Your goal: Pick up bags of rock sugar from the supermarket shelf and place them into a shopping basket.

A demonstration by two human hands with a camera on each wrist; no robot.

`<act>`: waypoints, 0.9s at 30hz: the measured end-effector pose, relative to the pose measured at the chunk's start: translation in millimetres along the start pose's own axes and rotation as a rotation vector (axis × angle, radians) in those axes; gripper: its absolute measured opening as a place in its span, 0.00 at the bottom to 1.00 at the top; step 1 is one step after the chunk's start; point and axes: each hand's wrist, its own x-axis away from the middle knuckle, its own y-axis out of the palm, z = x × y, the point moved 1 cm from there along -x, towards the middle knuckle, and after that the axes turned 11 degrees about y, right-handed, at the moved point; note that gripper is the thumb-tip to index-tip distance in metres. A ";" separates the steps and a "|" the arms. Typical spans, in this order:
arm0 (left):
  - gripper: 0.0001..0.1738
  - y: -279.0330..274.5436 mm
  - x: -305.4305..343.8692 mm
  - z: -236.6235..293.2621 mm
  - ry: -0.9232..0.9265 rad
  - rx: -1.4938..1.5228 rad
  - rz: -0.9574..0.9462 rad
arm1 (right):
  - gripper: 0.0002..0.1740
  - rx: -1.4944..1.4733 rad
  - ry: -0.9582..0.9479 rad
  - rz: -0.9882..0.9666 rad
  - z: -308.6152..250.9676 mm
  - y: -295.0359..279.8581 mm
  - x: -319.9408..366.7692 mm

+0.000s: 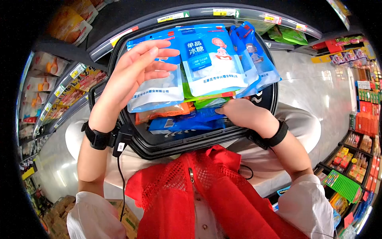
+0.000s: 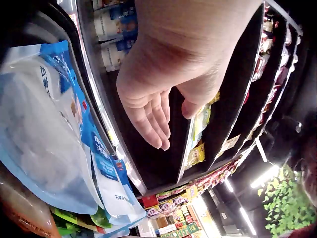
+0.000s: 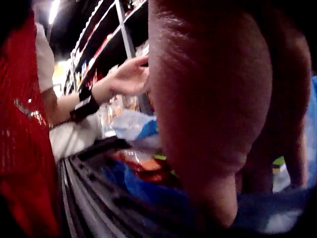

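Note:
My left hand (image 1: pixel 133 73) is raised over the left lump sugar bag (image 1: pixel 157 85), fingers extended and holding nothing; the left wrist view shows the same hand (image 2: pixel 158 84) in front of a dark shelf. Another lump sugar bag (image 1: pixel 213 73) lies face up in the middle of the black basket (image 1: pixel 175 146), with more blue bags (image 1: pixel 260 59) at its right. My right hand (image 1: pixel 250 115) reaches in over the near right rim, thumb against a blue package (image 1: pixel 191 122). Its other fingers are hidden in the head view; the dark right wrist view shows the hand (image 3: pixel 213 99) pointing down among the packages, its grip unclear.
An orange package (image 1: pixel 163 112) lies under the sugar bags. Shelf edges with price tags (image 1: pixel 225 12) run behind the basket and along the left. Tiled floor (image 1: pixel 300 79) and stocked shelves (image 1: pixel 364 115) are at the right. A cable (image 1: pixel 120 175) hangs from the left wrist.

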 end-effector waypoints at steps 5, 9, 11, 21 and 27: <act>0.23 -2.2 1.0 5.1 0.025 -0.006 0.013 | 0.17 -0.085 -0.020 -0.002 5.1 -12.1 8.0; 0.21 -10.1 5.0 14.5 0.067 0.045 0.023 | 0.14 -0.134 -0.051 0.002 8.3 -5.1 2.4; 0.23 -14.9 10.6 17.1 0.044 -0.040 0.048 | 0.12 -0.151 -0.072 0.016 10.0 -4.6 6.0; 0.22 -79.4 -20.5 -4.7 -0.075 0.420 0.485 | 0.17 -0.576 -0.275 -0.126 -25.8 -130.4 9.7; 0.21 -88.3 -46.2 -5.1 -0.046 0.553 0.573 | 0.23 -0.966 -0.268 -0.008 -39.4 -216.8 -85.1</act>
